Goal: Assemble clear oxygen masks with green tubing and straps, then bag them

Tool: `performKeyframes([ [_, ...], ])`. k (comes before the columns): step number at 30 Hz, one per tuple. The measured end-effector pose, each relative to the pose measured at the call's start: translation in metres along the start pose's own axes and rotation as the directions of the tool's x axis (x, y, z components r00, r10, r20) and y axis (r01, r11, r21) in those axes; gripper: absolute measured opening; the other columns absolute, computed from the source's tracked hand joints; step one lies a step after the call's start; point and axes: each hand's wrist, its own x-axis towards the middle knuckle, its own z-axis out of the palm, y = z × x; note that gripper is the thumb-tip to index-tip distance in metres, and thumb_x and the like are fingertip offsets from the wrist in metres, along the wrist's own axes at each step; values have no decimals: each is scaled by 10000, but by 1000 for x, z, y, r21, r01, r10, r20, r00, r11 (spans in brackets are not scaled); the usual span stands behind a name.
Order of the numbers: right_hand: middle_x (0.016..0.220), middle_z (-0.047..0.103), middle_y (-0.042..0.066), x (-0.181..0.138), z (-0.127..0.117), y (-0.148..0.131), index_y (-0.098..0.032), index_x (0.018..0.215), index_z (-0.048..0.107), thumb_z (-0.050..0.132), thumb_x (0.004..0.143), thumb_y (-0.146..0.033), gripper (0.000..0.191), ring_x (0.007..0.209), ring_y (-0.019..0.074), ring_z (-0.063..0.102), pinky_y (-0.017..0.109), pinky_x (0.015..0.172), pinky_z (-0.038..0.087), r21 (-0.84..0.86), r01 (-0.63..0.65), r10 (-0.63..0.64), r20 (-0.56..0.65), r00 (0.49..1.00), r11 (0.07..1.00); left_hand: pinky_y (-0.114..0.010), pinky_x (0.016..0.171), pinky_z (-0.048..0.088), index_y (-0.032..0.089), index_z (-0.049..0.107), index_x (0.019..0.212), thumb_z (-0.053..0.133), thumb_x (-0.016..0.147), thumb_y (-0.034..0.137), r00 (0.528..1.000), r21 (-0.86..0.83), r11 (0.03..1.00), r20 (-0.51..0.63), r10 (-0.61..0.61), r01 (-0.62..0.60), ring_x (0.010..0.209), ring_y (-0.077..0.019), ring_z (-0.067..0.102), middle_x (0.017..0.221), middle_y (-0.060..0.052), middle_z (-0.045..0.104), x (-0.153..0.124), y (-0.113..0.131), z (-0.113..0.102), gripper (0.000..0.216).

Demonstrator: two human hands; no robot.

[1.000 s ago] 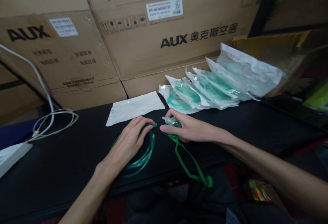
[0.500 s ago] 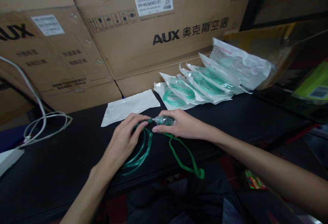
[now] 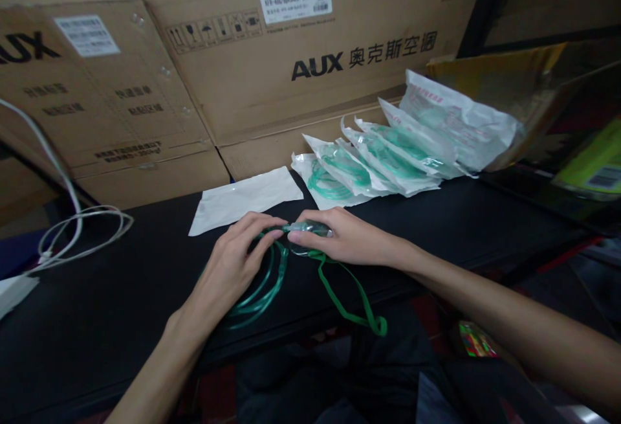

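Between the thumb and fingers of my left hand [image 3: 235, 249] is pinched the end of a coiled green clear tube [image 3: 259, 304], whose loops lie on the black table beneath that hand. My right hand [image 3: 349, 237] grips a clear oxygen mask [image 3: 317, 226], its pale narrow nozzle pointing left at the tube end. Tube and nozzle meet at my left fingertips; how far one sits on the other is hidden. A green elastic strap [image 3: 345, 311] hangs from the mask over the table's front edge.
Behind my hands a white paper sheet [image 3: 245, 196] lies flat. Several white-and-clear pouches with green tubing [image 3: 339, 175] overlap to its right. Large cardboard boxes [image 3: 233, 87] wall off the back. A white cable [image 3: 80, 217] coils at the left on the black table [image 3: 121, 301].
The tube end and the mask's nozzle are slightly closer at my fingertips. My right thumb has shifted a little upward on the mask. The camera view has moved slightly.
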Motion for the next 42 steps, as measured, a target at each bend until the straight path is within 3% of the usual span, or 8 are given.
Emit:
performKeyframes([
  [6,877,692,31,0,0,-6,-161,951,666,480,1029,-414,323,810,162,614,273,765,426,30,-7,6,16,1000,1000,-339,881,540,211,650,1075,615,973,295,997,18,1000,-71,3,-2,951,-200,685,1032,-35,718,-2,2,-2,136],
  [12,709,597,-21,0,1,-5,-162,814,642,546,969,-334,251,672,125,512,243,646,376,15,-66,66,1,998,998,-335,896,518,198,678,1047,607,981,247,996,-5,998,-65,66,-66,976,-194,675,1040,-44,729,-3,3,-1,109],
  [16,714,578,-24,1,0,-5,-158,805,648,562,937,-280,199,688,121,493,236,654,370,19,-52,51,17,999,998,-348,894,504,205,697,1063,577,996,218,992,2,993,-44,119,-119,990,-200,668,1060,-49,736,-5,1,-2,138],
  [19,738,604,-10,2,-1,-6,-156,801,645,556,943,-292,216,690,121,513,232,642,384,70,-63,60,47,997,996,-350,886,501,201,683,1049,577,996,222,991,16,992,-41,128,-127,977,-201,668,1038,-49,733,-5,1,-2,120],
  [27,759,635,-8,2,-4,-5,-167,854,627,503,984,-412,304,459,62,467,193,431,351,239,-192,154,169,973,952,-344,851,504,200,658,1029,602,985,260,989,37,991,-62,133,-131,947,-199,671,991,-49,722,-1,4,0,93],
  [33,687,582,-29,3,-5,-7,-151,815,642,530,963,-307,242,484,62,442,195,468,337,197,-151,124,145,982,969,-359,900,484,192,668,1054,586,995,229,974,63,975,-70,217,-213,903,-187,684,987,-39,755,-3,2,1,108],
  [37,694,588,-22,4,-4,-10,-143,785,642,539,955,-271,237,538,70,467,199,515,356,163,-122,102,124,987,979,-359,859,495,194,663,985,566,1000,232,983,48,983,-51,178,-175,861,-187,677,924,-31,748,-1,4,0,106],
  [42,723,620,-11,5,-2,-8,-154,824,632,529,965,-376,282,459,52,431,183,417,320,336,-248,193,191,963,908,-351,803,491,199,619,954,590,986,235,986,45,987,-64,156,-153,844,-191,655,893,-36,702,0,6,0,56],
])
